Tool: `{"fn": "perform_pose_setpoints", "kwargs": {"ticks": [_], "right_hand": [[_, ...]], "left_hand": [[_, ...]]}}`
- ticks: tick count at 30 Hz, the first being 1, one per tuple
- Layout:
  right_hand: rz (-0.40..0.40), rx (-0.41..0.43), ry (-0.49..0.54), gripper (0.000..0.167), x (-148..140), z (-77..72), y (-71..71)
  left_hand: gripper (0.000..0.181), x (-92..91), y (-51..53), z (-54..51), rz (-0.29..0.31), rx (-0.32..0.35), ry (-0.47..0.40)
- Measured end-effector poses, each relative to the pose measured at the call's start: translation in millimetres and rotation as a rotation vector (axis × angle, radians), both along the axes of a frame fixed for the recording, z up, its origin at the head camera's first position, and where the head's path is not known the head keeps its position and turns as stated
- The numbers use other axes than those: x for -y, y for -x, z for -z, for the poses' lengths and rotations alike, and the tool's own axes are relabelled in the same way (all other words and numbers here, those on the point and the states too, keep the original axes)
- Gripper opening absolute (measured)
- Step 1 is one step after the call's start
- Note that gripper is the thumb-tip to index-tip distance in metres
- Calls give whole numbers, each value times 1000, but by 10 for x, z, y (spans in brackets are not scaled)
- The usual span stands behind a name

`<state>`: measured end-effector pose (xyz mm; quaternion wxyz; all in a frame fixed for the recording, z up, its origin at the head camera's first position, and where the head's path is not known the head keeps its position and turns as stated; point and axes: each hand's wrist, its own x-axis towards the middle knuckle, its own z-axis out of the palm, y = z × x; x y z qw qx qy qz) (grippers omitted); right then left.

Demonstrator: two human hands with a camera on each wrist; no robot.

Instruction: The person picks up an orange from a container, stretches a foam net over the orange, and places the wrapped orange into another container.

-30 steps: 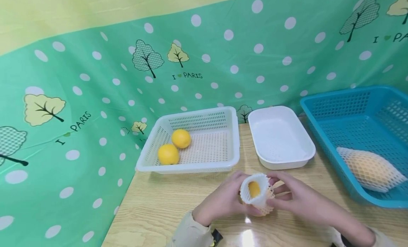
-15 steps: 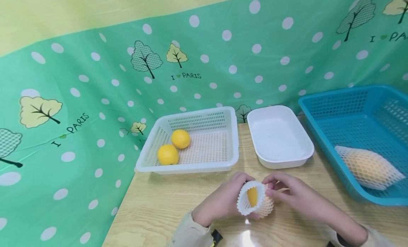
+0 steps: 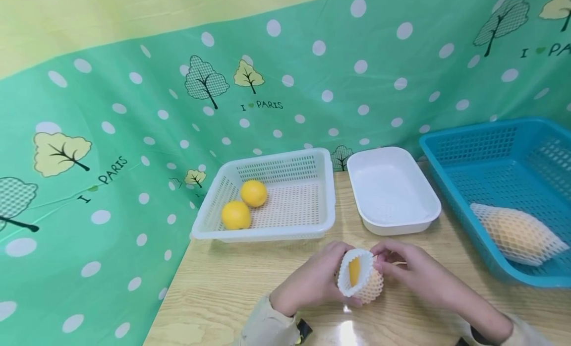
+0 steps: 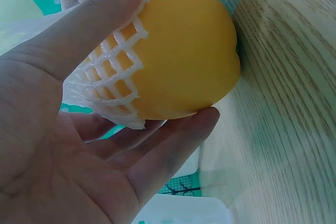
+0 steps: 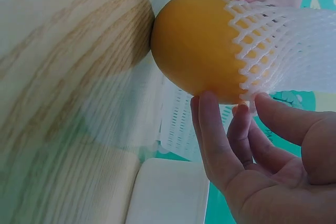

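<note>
A person's left grip (image 3: 314, 279) clasped a yellow fruit (image 4: 189, 51) partly sheathed in a foam net (image 3: 371, 289), while the right grip (image 3: 408, 269) pinched the net's hem, one fingertip touching the fruit. The head view looked into the net's open mouth, a patch of yellow inside; the wrist views revealed the fruit's bare end against the tabletop (image 3: 214, 286). Only the head view took in two unwrapped fruits (image 3: 236, 215) in a white basket (image 3: 267, 233) and a netted fruit (image 3: 517, 235) in a blue basket (image 3: 504, 182).
</note>
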<state>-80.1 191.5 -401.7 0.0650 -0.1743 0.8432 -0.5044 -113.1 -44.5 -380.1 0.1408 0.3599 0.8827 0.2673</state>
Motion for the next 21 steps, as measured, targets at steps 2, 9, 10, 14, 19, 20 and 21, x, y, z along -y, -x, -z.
{"fn": "perform_pose_setpoints", "kwargs": {"ticks": [2,9,10,14,19,20,21], "right_hand": [[9,10,-7,19,-2,-8,9],[36,11,5,17,-24,-6,30],[50,11,0,16,-29,-12,33],[101,13,-22,16,-44,-40,33],[103,26,-18,15,-45,-63,42],[99,27,-12,15,-43,-62,48],[94,30,-4,14,-40,-57,53]], "left_hand": [[74,1,-1,1,-1,14,0],[83,-11,-1,11,-19,10,-7],[85,-16,0,19,-19,-5,-9],[89,-34,12,47,-6,-42,-43],[91,-19,53,81,34,-20,-81],[91,-15,62,88,40,-10,-83],[91,-12,71,94,42,3,-83]]}}
